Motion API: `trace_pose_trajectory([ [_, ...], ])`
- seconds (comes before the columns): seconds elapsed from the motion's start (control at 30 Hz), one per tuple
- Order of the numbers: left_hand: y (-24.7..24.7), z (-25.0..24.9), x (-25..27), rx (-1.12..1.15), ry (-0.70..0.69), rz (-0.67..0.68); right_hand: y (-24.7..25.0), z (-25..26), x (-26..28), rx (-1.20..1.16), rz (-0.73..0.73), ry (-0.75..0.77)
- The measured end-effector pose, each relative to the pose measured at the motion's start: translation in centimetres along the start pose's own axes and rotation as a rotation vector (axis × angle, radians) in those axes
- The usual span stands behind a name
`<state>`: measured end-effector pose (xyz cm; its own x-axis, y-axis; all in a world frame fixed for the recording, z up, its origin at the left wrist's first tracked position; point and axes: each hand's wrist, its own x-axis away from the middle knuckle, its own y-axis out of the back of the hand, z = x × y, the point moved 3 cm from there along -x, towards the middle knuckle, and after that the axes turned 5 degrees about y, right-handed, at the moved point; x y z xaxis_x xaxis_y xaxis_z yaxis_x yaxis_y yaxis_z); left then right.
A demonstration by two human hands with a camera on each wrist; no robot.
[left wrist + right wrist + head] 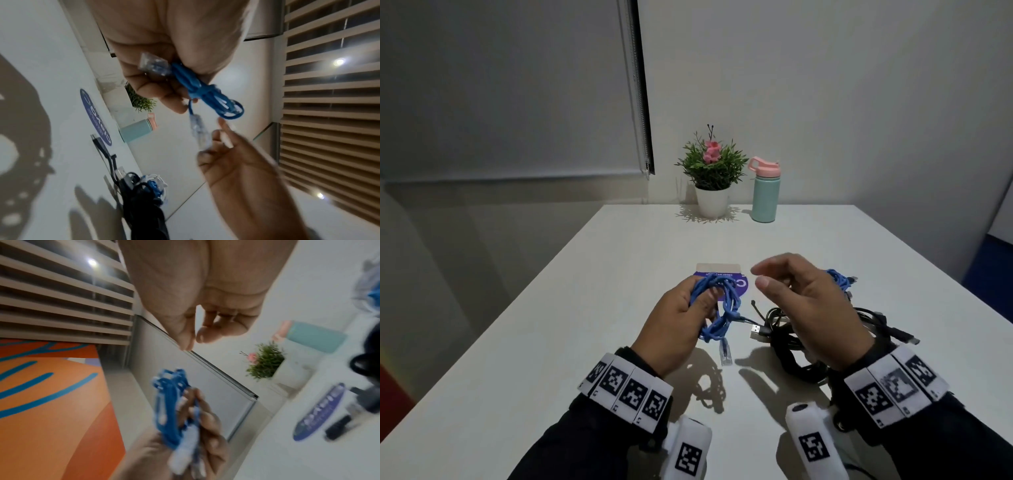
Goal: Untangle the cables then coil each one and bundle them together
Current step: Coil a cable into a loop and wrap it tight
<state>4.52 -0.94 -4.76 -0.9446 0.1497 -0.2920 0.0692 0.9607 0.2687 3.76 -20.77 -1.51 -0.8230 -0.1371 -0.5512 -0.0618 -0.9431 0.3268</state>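
My left hand (697,303) grips a coiled blue cable (717,308) above the white table (571,308); one clear plug (726,354) dangles below it. In the left wrist view the blue cable (207,95) is wrapped around itself, with a clear plug (153,65) by the palm and another plug (199,131) hanging. My right hand (760,277) hovers beside the coil, fingers loosely curved and holding nothing; the right wrist view shows that hand (193,337) the same way. A tangle of black cables (787,329) lies under it. A second blue cable (840,279) lies behind the right hand.
A purple round sticker card (738,282) lies just beyond the left hand. A potted plant (710,178) and a mint bottle with a pink lid (765,192) stand at the table's far edge. The table's left edge runs close to my left arm.
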Motion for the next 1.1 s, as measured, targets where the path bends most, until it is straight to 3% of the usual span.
trace_pose_trajectory([
  [0.07,0.4,0.1,-0.2,-0.070,-0.010,-0.051,-0.4,1.6,0.2,-0.024,0.094,0.117],
  [0.17,0.3,0.2,-0.3,-0.057,-0.006,-0.079,-1.5,1.9,0.9,0.084,0.257,0.094],
  [0.3,-0.1,-0.2,-0.2,0.124,0.095,-0.012,-0.9,1.2,0.3,0.311,0.212,0.099],
  [0.47,-1.1,0.1,0.0,0.361,0.223,0.150,-1.6,1.3,0.6,0.411,0.252,0.118],
  [0.57,-0.9,0.1,0.1,0.529,0.233,0.222,-1.4,1.8,0.6,0.412,0.274,0.143],
  [0.7,-1.0,0.5,0.0,0.486,0.199,0.211,-1.2,2.0,0.7,0.449,0.360,0.167],
  [0.8,-1.5,0.5,0.3,0.477,0.189,0.250,-1.4,1.7,0.9,0.309,0.309,0.093],
  [0.97,-1.3,0.1,0.1,0.541,0.211,0.226,-2.0,0.6,1.3,-0.188,0.339,-0.203],
  [1.1,-0.9,-0.5,0.1,0.361,0.185,0.187,-2.7,0.3,1.5,-0.261,0.299,-0.277],
])
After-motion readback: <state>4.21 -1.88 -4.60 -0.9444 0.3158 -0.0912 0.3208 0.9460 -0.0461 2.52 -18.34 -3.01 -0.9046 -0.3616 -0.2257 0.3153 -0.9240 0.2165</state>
